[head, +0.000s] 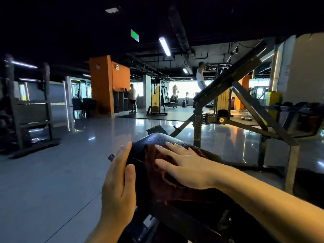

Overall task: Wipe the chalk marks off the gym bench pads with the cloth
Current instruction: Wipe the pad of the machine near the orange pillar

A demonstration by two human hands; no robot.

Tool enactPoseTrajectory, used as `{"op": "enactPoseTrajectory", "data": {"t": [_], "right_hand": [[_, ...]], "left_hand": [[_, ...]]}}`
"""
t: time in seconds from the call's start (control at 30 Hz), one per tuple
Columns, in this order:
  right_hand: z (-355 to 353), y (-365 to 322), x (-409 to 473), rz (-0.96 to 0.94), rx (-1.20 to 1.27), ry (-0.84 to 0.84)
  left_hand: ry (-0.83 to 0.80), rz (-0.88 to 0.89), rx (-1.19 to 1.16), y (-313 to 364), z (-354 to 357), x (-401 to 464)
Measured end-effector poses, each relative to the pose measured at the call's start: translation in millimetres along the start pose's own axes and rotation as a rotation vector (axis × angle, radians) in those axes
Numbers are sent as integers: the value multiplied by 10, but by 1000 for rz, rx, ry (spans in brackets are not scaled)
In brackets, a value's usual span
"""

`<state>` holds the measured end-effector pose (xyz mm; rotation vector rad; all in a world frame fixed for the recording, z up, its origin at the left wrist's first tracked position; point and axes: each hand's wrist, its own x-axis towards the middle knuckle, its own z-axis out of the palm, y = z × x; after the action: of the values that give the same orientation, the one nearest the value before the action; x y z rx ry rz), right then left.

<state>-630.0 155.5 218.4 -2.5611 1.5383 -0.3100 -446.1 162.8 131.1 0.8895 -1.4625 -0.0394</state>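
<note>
R hand [185, 165], fingers spread flat, presses dark-red terry cloth [157, 174] on pebbled black vinyl bench [156, 139]; L hand [117, 181], fingers straight, braces its side.

I see my two hands: my left hand [119, 181] and my right hand [185, 165]. There is one brown cloth [163, 174] and one black bench pad [157, 139]. Far off I count three people. There is one orange pillar [103, 85] and one green sign [134, 35].
</note>
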Motion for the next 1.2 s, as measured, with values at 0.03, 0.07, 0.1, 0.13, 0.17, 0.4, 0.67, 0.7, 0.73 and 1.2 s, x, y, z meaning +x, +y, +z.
{"op": "enactPoseTrajectory", "data": {"t": [0.03, 0.07, 0.1, 0.13, 0.17, 0.4, 0.67, 0.7, 0.73, 1.2], "right_hand": [[-22, -86, 198, -33, 2, 4], [-40, -137, 414, -46, 11, 8], [-64, -133, 636, -43, 9, 8], [-89, -105, 816, -30, -4, 9], [-108, -44, 975, 9, -5, 10], [-137, -3, 847, 159, 28, 9], [-106, -457, 725, -86, 33, -13], [-130, -379, 912, -74, 33, -17], [-143, -282, 1061, -55, 32, -18], [-1, -320, 634, 122, 42, 51]], "left_hand": [[-2, -28, -73, -6, -2, 0], [0, -39, -118, -15, -8, 0], [-3, -27, -119, -16, -5, -1], [-11, 0, -81, -15, 7, -9], [-19, 30, -21, -16, 23, -19], [1, 72, 5, 10, 40, -50], [149, -11, -234, -50, -57, -29], [139, -26, -189, -83, -64, -29], [125, -41, -149, -109, -66, -27], [76, -53, -253, -59, -76, -49]]}}
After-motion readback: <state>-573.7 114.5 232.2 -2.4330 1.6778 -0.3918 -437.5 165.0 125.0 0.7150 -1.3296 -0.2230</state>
